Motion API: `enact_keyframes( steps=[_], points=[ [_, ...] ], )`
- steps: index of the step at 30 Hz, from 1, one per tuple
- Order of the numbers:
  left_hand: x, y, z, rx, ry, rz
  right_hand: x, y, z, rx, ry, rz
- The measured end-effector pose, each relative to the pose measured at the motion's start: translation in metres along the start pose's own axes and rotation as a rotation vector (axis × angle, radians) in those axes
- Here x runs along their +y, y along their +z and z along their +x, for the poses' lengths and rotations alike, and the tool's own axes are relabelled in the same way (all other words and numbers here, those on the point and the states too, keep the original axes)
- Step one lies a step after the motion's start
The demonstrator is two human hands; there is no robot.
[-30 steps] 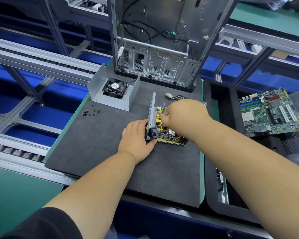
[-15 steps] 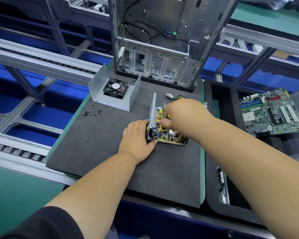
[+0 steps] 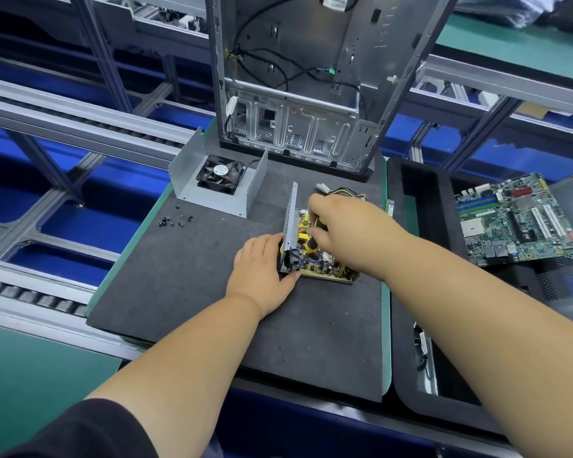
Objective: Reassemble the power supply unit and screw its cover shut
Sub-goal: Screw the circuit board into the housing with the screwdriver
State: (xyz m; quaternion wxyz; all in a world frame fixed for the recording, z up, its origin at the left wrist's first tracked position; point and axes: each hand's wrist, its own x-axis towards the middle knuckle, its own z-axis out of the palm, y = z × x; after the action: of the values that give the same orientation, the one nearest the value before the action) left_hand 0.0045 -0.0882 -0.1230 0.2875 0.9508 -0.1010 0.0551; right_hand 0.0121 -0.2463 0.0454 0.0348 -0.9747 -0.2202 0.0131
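Starting on the left, the screws [image 3: 174, 221] lie in a small bunch on the mat [image 3: 186, 292], well away from both hands. Just past them sits the cover [image 3: 212, 190], a bent metal shell with a black fan [image 3: 221, 173] inside it. It is not on the unit yet, so I think the job is only part done.

Next comes the left hand [image 3: 262, 272]. It lies flat on the mat with straight fingers pressed against the upright metal wall [image 3: 290, 226] of the unit. It holds the wall steady and grips nothing.

The board [image 3: 321, 266] lies in the middle of the mat, right beside that wall. The right hand [image 3: 347, 233] reaches down into the parts on the board. Its fingers are curled, but what they hold is hidden, so I cannot tell.

Wires [image 3: 344, 192] poke out behind the right hand.

To do this step well, I think the left hand should keep the wall from tipping. The right hand should press gently and tuck the wires in, so nothing gets pinched when the cover goes on. Then the screws are close by to grab.
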Motion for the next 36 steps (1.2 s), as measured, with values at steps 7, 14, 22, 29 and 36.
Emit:
enact_keyframes(
  steps=[7, 14, 22, 29, 36],
  points=[
    [0.001, 0.0, 0.0, 0.007, -0.002, -0.015, 0.003, 0.016, 0.004, 0.067, 0.135, -0.301],
    [0.001, -0.001, -0.001, 0.012, 0.003, -0.013, 0.001, 0.011, 0.007, 0.006, 0.24, -0.131],
    [0.0, 0.0, -0.001, 0.005, 0.0, -0.006, -0.003, -0.003, 0.007, -0.135, 0.093, -0.177],
    [0.0, 0.002, -0.001, 0.014, -0.005, -0.017, -0.014, 0.015, 0.008, 0.008, 0.236, -0.394],
    [0.0, 0.001, 0.0, 0.009, -0.004, -0.003, -0.006, -0.001, 0.01, -0.105, 0.152, -0.016]
  ],
)
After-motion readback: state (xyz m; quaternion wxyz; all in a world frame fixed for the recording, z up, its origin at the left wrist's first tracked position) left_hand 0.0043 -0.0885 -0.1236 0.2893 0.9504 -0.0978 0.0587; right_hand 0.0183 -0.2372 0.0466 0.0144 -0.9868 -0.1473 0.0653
